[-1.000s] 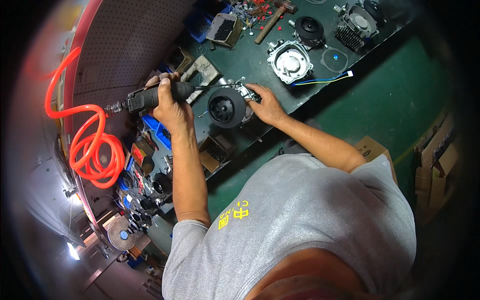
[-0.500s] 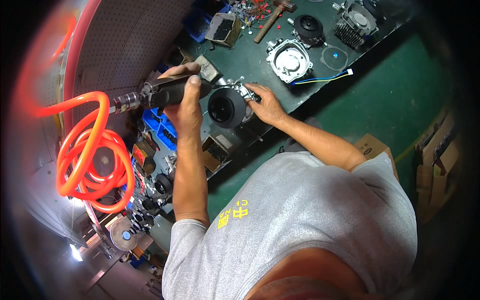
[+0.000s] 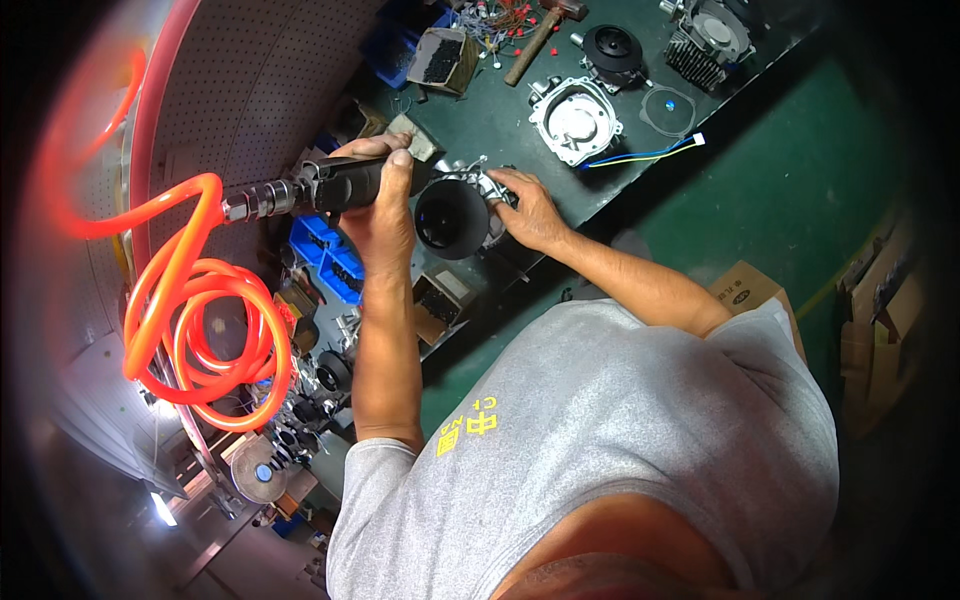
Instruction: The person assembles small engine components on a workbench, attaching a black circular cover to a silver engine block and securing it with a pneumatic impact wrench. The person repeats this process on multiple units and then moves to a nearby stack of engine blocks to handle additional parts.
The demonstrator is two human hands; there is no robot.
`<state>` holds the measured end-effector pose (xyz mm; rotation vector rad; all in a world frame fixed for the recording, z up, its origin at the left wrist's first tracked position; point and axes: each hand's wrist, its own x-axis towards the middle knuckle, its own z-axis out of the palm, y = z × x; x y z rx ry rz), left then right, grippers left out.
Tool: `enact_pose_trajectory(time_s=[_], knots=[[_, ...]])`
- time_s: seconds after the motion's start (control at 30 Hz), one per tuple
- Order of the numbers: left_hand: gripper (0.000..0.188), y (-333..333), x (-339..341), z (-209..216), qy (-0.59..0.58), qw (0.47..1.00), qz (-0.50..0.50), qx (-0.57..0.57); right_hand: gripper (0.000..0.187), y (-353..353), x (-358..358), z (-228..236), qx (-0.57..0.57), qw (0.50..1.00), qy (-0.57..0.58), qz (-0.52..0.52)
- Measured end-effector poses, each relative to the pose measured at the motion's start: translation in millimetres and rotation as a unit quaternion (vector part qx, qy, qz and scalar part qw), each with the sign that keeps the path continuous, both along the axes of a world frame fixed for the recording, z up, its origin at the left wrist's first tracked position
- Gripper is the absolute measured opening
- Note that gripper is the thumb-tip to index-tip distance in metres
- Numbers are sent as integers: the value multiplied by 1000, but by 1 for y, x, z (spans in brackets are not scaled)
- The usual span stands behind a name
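Power tool: since a second ago the black tool (image 3: 350, 186) has shifted rightward, nearer to the metal unit (image 3: 492, 188); the right hand (image 3: 530, 212) stays almost where it was.
Orange hose: its loops (image 3: 165, 345) have swung and spread, and hang in front of the cluttered parts at the left.
Bench, far side: on the green bench (image 3: 490, 112) lie a hammer (image 3: 533, 46), an open metal housing (image 3: 573, 130), a cable (image 3: 648, 157) with a white plug, a second black-wheeled unit (image 3: 613, 52) and a finned unit (image 3: 705, 48).
Bench, near the tool: blue bins (image 3: 328, 257) and an open cardboard box (image 3: 428, 326) of small dark parts sit below it; a pale block (image 3: 418, 138) stands just beyond the left hand (image 3: 385, 200).
In the way: a broad black wheel (image 3: 452, 222) sits just below the working spot; whether the tool's tip touches metal cannot be told.
Left grip: fingers wrapped round the tool's body, thumb lying along its top.
Right grip: thumb and fingers closed about the unit's right edge; how firmly cannot be told.
Metal unit: on the bench, between both hands, beside the wheel.
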<state>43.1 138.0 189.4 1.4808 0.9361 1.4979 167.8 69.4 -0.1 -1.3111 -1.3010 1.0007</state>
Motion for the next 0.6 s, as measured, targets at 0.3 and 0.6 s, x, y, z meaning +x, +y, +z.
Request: enact_pose_trajectory(time_s=[0.3, 0.6], knots=[[35, -4, -4, 19, 17, 999, 35, -37, 46, 0, -1, 2, -1, 1000, 14, 4], [27, -43, -64, 80, -48, 979, 197, 16, 74, -5, 8, -11, 35, 996, -42, 64]])
